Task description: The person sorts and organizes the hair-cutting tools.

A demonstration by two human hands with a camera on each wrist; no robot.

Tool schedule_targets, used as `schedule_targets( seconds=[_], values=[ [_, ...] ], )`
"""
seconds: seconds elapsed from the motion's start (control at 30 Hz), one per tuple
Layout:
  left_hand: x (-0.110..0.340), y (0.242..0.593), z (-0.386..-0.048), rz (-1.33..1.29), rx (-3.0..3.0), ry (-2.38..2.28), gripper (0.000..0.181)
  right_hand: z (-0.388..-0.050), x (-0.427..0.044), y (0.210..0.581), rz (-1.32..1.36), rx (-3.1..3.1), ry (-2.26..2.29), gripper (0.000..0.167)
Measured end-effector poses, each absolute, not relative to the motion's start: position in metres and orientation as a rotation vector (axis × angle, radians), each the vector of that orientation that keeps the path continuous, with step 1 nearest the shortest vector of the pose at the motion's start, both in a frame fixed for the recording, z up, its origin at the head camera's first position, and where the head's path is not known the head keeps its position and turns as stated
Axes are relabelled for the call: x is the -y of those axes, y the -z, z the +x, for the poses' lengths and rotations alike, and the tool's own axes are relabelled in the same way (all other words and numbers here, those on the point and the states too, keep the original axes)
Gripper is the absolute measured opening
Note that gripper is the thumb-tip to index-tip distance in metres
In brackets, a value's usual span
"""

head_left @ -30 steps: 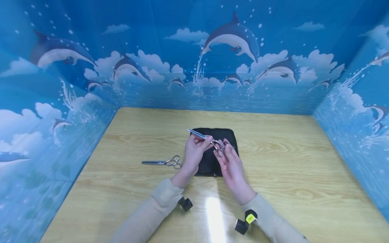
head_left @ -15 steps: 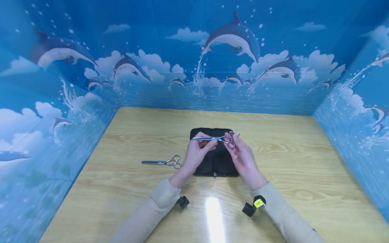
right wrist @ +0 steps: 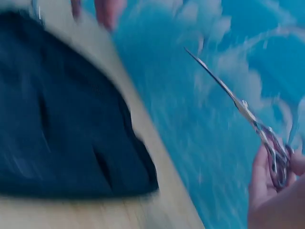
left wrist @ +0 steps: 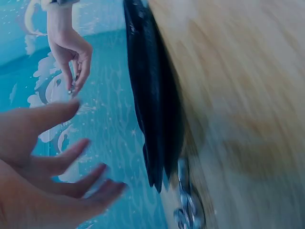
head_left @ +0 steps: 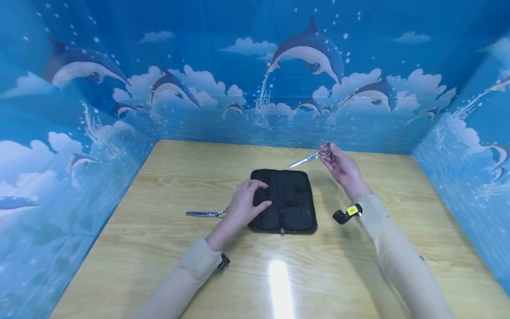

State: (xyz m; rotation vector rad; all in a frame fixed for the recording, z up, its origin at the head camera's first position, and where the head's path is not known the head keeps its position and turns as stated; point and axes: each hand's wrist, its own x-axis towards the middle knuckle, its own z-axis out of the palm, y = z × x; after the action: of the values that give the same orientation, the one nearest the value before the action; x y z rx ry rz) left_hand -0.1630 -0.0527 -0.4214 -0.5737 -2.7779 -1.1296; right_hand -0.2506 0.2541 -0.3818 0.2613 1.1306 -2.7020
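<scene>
1. The right hand [head_left: 345,173] pinches a pair of scissors [head_left: 304,160] by the finger rings, between thumb and fingers.
2. These scissors are in the air, seen over the desk [head_left: 191,177] close to its far edge and right of its middle. The blades lie together, their tips pointing toward the left edge and slightly down, near the far right corner of the case [head_left: 292,199].
3. The left hand [head_left: 244,204] holds nothing. Its thumb and fingers stand wide apart above the left side of the case; the left wrist view shows a gap between its fingertips and the case.
4. The case is black and lies around the middle of the desk, its pockets facing up. A zipper pull [head_left: 282,231] sits at the middle of its near edge.
5. A second pair of scissors [head_left: 205,214] lies on the desk just beside the case, blades toward the left edge. In the head view the left hand hides most of its rings.
6. Both sleeves [head_left: 402,252] are beige. A black device [head_left: 340,216] with a yellow label [head_left: 352,210] sits at the right wrist.
7. Along the left, far and right edges rises a blue backdrop [head_left: 239,115] with dolphins and clouds.
</scene>
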Motion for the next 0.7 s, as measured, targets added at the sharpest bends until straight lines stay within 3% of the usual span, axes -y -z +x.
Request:
schedule_targets(
  seconds=[0.1, 0.3, 0.47, 0.7],
  values=[
    [0.055, 0.425, -0.158, -0.531, 2.967, 0.953, 0.069, -0.268, -0.262, 0.385, 0.278, -1.385, 2.581, 0.022],
    [0.054, 0.428, -0.151, -0.462, 3.189, 0.880, 0.107, -0.291, -0.264, 0.393, 0.348, -1.740, 2.365, 0.055],
    [0.052, 0.432, -0.148, -0.484, 3.234, 0.825, 0.119, -0.301, -0.254, 0.396, 0.329, -1.831, 2.274, 0.054],
    [0.049, 0.433, -0.150, -0.429, 3.260, 0.731, 0.122, -0.316, -0.241, 0.400, 0.251, -2.121, 1.910, 0.049]
  ],
)
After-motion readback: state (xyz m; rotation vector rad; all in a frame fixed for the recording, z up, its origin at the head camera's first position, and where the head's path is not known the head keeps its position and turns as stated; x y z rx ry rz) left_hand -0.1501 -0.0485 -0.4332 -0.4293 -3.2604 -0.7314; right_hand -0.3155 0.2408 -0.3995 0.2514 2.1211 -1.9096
